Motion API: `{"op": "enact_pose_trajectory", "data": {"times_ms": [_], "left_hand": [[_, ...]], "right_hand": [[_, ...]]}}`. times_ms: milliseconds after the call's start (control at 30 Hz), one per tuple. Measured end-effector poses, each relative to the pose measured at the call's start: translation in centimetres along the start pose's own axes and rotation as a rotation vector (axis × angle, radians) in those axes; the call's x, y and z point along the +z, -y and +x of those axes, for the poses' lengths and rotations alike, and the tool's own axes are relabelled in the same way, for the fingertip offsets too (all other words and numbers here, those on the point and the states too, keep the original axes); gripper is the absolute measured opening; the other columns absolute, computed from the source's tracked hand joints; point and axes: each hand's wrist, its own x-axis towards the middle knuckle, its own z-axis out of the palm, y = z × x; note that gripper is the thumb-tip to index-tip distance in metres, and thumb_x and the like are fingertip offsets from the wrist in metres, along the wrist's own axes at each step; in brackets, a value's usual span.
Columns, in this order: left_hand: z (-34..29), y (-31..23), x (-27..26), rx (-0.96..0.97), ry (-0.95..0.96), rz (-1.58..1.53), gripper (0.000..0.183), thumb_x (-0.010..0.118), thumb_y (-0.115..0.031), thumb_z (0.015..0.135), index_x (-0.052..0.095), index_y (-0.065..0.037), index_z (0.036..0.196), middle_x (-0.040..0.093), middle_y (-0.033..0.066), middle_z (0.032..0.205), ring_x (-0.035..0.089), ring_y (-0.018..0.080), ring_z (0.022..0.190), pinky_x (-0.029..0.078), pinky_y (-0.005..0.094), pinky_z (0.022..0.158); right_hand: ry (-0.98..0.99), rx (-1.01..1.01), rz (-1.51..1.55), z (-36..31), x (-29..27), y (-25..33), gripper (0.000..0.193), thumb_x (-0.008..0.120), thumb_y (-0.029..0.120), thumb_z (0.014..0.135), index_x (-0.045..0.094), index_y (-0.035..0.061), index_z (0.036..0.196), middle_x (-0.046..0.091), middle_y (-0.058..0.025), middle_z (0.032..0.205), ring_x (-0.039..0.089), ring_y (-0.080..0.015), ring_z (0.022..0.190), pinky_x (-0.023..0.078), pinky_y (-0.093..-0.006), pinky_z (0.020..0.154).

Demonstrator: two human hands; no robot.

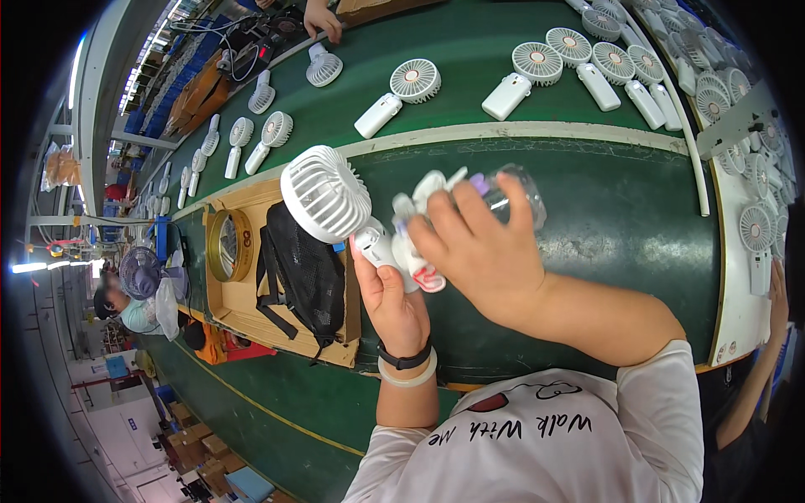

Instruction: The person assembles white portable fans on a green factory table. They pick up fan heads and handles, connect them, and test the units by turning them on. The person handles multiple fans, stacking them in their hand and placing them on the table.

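My left hand point(392, 312) is closed around the handle of a white handheld fan point(325, 194), whose round slatted head tilts up to the left. My right hand point(478, 243) has its fingers curled around a bunched white cloth point(429, 186) with a red edge, pressed against the fan's handle. Beyond its fingers sticks out a clear plastic bottle point(527, 198) with a purple part beside it; it seems held in the same hand. Fingers and cloth hide much of the fan's handle.
Several white fans point(415, 81) lie on the green belt point(470, 109) ahead. At left, a cardboard tray point(348, 348) holds a black mesh bag point(306, 268) and a tape roll point(231, 245). More fans crowd the white board point(729, 277) at right. A co-worker's hand point(323, 21) shows far ahead.
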Motion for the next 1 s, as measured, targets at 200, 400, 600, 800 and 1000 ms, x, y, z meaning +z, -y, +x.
{"op": "enact_pose_trajectory", "data": {"times_ms": [200,400,600,800,1000], "left_hand": [[-0.5,1.0,0.5,0.030,-0.061,-0.008,0.050,0.037,-0.009,0.096,0.019,-0.003,0.142,0.040,0.0128,0.135,0.044,0.0233,0.120,0.035,0.0382,0.101],[-0.5,0.9,0.2,-0.021,-0.004,-0.087,0.050,0.039,-0.012,0.096,0.020,-0.002,0.141,0.038,0.0123,0.137,0.041,0.0241,0.123,0.031,0.0402,0.104],[-0.4,-0.4,-2.5,-0.199,0.148,-0.381,0.048,0.041,-0.022,0.096,0.027,0.000,0.136,0.041,0.0137,0.134,0.041,0.0253,0.123,0.031,0.0423,0.104],[-0.8,-0.9,-2.8,-0.241,0.134,-0.452,0.047,0.040,-0.018,0.096,0.026,-0.001,0.137,0.039,0.0149,0.135,0.040,0.0276,0.125,0.031,0.0446,0.104],[-0.8,-0.6,-1.5,-0.017,-0.017,-0.077,0.051,0.039,-0.008,0.095,0.019,-0.002,0.142,0.038,0.0133,0.137,0.044,0.0230,0.121,0.034,0.0376,0.103]], "right_hand": [[0.003,0.001,-0.021,0.5,-0.4,0.4,0.024,0.058,0.025,0.069,0.057,0.0123,0.089,0.054,-0.0059,0.093,0.048,-0.0218,0.097,0.034,-0.0504,0.088],[-0.009,0.000,-0.053,1.4,-0.6,-0.2,0.022,0.057,0.024,0.070,0.057,0.0139,0.089,0.053,-0.0039,0.093,0.049,-0.0198,0.096,0.034,-0.0489,0.089],[0.472,0.286,0.596,-1.7,-0.9,-2.6,0.043,0.066,0.008,0.064,0.057,0.0145,0.105,0.056,-0.0049,0.103,0.050,-0.0240,0.105,0.033,-0.0465,0.092],[0.313,0.255,0.463,-1.7,-1.1,-1.6,0.048,0.067,0.008,0.061,0.056,0.0148,0.108,0.055,-0.0043,0.105,0.049,-0.0243,0.106,0.034,-0.0465,0.091],[-0.041,-0.008,-0.061,0.6,-0.1,2.2,0.022,0.057,0.024,0.071,0.057,0.0154,0.092,0.053,-0.0046,0.097,0.048,-0.0209,0.100,0.035,-0.0499,0.089]]}}
